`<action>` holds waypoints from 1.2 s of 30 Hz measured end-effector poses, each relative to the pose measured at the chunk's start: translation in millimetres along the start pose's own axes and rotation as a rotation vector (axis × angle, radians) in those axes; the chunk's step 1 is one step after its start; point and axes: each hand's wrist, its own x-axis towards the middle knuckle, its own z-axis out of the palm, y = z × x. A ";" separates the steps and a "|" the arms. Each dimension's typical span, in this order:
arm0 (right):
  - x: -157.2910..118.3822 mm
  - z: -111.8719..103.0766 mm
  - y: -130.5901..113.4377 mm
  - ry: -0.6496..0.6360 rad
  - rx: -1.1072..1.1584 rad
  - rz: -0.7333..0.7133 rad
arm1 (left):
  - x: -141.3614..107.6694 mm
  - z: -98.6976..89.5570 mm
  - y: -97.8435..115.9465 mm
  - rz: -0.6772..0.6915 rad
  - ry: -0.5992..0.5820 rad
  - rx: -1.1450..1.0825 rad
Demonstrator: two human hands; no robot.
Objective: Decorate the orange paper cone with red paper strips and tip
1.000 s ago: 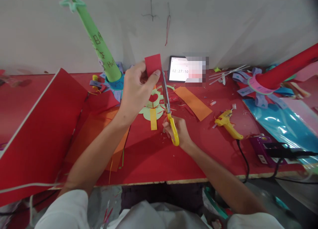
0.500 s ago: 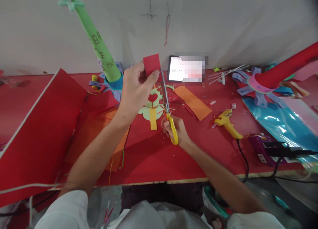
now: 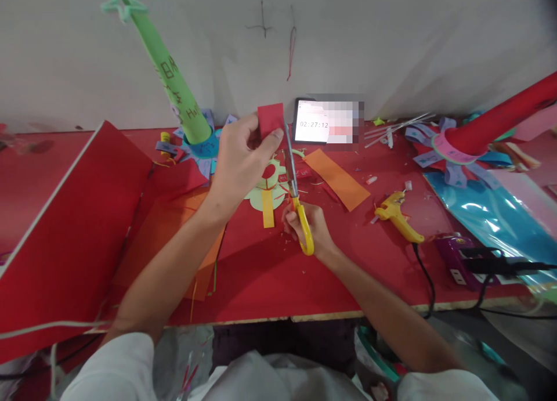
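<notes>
Head view: left hand (image 3: 239,157) is pinching red paper (image 3: 270,118) left of the scissors (image 3: 294,190), right hand (image 3: 318,224) is gripping their handle (image 3: 307,237), the sheet looking light, bendy, best held clear of the blades (image 3: 290,166).

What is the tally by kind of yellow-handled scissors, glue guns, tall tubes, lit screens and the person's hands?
Yellow-handled metal scissors: 1
Yellow plastic glue gun: 1
Tall green paper tube and tall red paper tube: 2
Lit rectangular screen: 1
Left hand, gripping red rectangular paper, and right hand, holding the scissors: 2
Total: 7
</notes>
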 end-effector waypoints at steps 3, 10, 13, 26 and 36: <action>-0.4 0.0 1.9 0.016 0.006 0.001 | 0.2 0.2 1.5 -0.022 0.000 -0.011; 1.5 0.9 4.1 0.022 0.019 0.031 | -0.7 1.6 10.4 -0.081 0.018 -0.025; 2.3 2.3 5.9 0.000 0.047 0.010 | -1.1 1.7 12.0 -0.094 0.016 -0.045; 5.4 4.8 11.4 0.014 0.060 -0.041 | -3.7 4.2 5.2 -0.062 -0.003 -0.018; 4.5 1.9 10.9 0.029 0.055 -0.058 | -5.2 6.4 7.5 -0.083 -0.008 -0.045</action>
